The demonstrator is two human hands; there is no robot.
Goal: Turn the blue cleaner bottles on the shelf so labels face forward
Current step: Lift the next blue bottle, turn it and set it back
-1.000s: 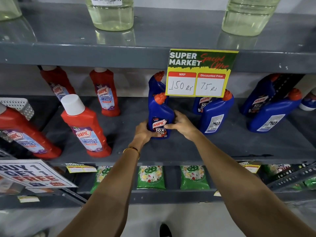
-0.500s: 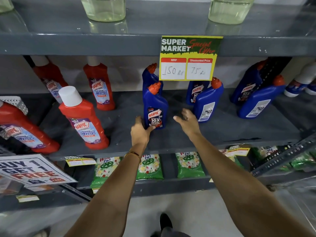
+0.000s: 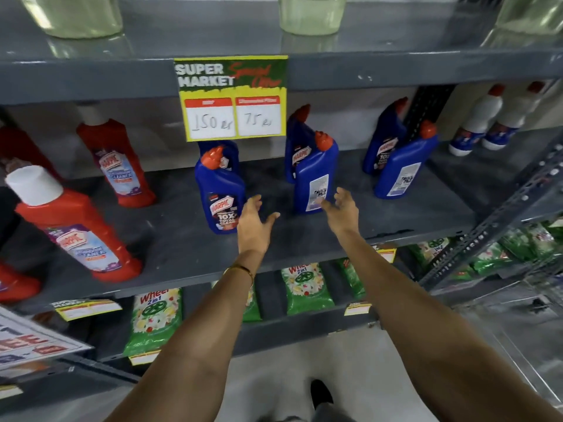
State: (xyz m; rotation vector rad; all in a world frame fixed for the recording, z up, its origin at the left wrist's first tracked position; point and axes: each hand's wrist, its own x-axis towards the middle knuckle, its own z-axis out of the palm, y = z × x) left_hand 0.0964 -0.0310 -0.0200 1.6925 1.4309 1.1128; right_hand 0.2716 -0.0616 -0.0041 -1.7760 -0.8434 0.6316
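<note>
On the grey metal shelf (image 3: pixel 182 239), the blue plastic cleaner bottle with an orange cap (image 3: pixel 220 193) shows its front label. My left hand (image 3: pixel 254 223) hovers open and empty beside it. My right hand (image 3: pixel 341 210), fingers spread, nears the back-facing blue bottle (image 3: pixel 313 175), holding nothing.

6 blue cleaner bottles (image 3: pixel 220 193), 5 red cleaner bottles (image 3: pixel 79 229), 2 white bottles (image 3: pixel 475 123) far right, 3 clear bottles (image 3: pixel 310 13) up top.
</note>
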